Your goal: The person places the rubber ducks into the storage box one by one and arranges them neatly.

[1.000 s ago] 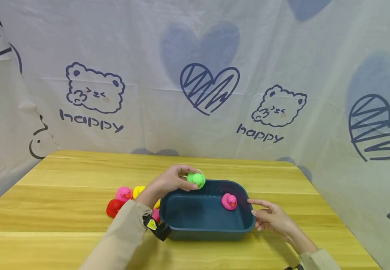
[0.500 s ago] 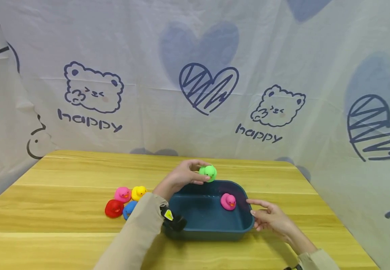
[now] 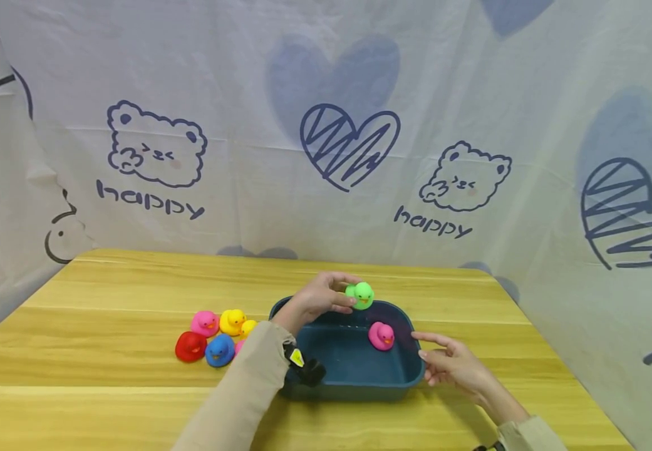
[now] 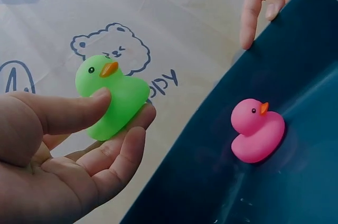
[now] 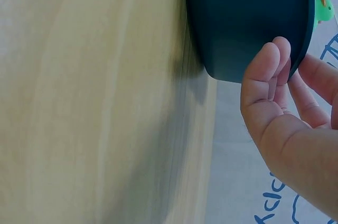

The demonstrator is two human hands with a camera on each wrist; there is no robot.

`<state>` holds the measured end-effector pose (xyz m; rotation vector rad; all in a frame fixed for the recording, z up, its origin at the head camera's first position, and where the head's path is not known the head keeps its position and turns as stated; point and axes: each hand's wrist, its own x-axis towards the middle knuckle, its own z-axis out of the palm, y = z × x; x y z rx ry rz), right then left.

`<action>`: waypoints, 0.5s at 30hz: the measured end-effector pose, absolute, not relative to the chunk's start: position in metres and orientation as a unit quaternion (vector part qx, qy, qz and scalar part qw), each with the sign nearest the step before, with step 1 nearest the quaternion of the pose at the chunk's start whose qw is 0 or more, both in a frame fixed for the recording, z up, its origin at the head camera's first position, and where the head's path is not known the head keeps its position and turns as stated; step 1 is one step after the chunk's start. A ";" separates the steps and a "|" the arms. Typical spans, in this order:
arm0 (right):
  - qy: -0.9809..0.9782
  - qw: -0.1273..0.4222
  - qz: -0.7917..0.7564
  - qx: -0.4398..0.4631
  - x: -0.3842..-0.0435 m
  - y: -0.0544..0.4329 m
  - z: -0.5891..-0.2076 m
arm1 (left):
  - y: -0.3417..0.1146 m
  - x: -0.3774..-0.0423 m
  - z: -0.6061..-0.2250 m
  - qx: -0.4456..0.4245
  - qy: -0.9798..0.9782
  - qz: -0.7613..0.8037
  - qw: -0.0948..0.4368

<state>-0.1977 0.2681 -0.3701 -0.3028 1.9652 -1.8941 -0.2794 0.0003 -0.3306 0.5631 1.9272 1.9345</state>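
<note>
My left hand (image 3: pixel 348 293) pinches a green rubber duck (image 3: pixel 361 294) between thumb and fingers, just above the far rim of a dark teal tub (image 3: pixel 393 382). The left wrist view shows the thumb lying across the green duck (image 4: pixel 108 94), with the fingers under it. A pink duck (image 3: pixel 382 335) sits inside the tub near its right end, and it shows in the left wrist view as a pink duck (image 4: pixel 257 131) too. My right hand (image 3: pixel 435 357) rests with relaxed fingers against the tub's right rim and outer wall (image 5: pixel 248 18).
A cluster of ducks lies on the wooden table (image 3: pixel 106 300) left of the tub: pink (image 3: pixel 205 322), yellow (image 3: pixel 232 321), red (image 3: pixel 190 346), blue (image 3: pixel 220 351) and others half hidden by my left sleeve. A printed cloth backdrop (image 3: pixel 326 125) walls in the table's far and side edges.
My left hand has carried the green duck rightward along the tub's far rim, towards the pink duck. More of the ducks on the table show. The right hand has stayed put.
</note>
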 end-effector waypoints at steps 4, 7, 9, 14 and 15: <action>0.704 0.196 -0.675 -0.107 -0.198 0.268 -0.370 | 0.004 -0.280 -0.333 0.196 0.679 0.685 0.174; 0.703 0.196 -0.675 -0.110 -0.198 0.268 -0.370 | 0.007 -0.280 -0.334 0.185 0.679 0.687 0.178; 0.702 0.196 -0.676 -0.111 -0.198 0.268 -0.370 | 0.008 -0.281 -0.335 0.180 0.679 0.689 0.180; 0.701 0.196 -0.676 -0.112 -0.197 0.269 -0.370 | 0.010 -0.281 -0.338 0.173 0.679 0.688 0.189; 0.702 0.196 -0.676 -0.111 -0.197 0.269 -0.370 | 0.010 -0.281 -0.339 0.172 0.679 0.687 0.192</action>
